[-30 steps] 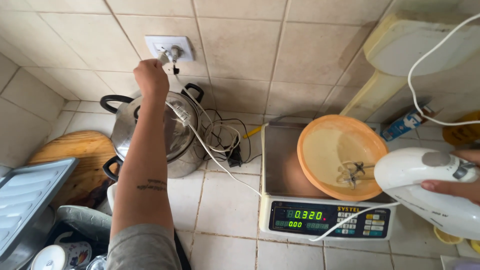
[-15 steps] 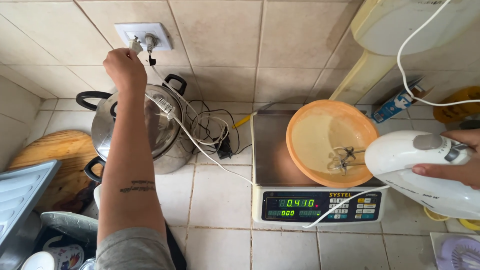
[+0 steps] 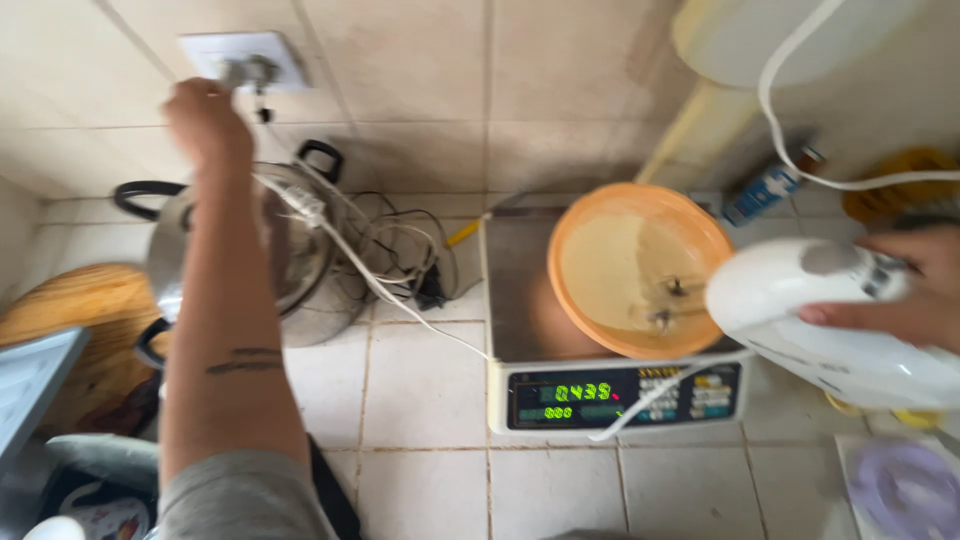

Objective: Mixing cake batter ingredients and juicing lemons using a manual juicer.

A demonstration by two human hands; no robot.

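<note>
My left hand (image 3: 207, 122) reaches up to the white wall socket (image 3: 245, 60) and holds the plug end of a white cord (image 3: 370, 285); the plug itself is blurred. My right hand (image 3: 912, 285) grips a white hand mixer (image 3: 810, 310). Its beaters (image 3: 668, 303) dip into pale batter inside an orange bowl (image 3: 640, 268). That bowl stands on a digital kitchen scale (image 3: 610, 385) with a lit green display.
A steel pot with black handles (image 3: 290, 250) sits under my left arm, beside a tangle of dark cables (image 3: 405, 250). A wooden board (image 3: 70, 330) lies at the left. A purple lid (image 3: 905, 490) lies at the bottom right, a yellow object (image 3: 900, 180) at the far right.
The view has shifted left and down. My left hand stays at the socket. The mixer has moved closer over the bowl, and the scale reading has gone up.
</note>
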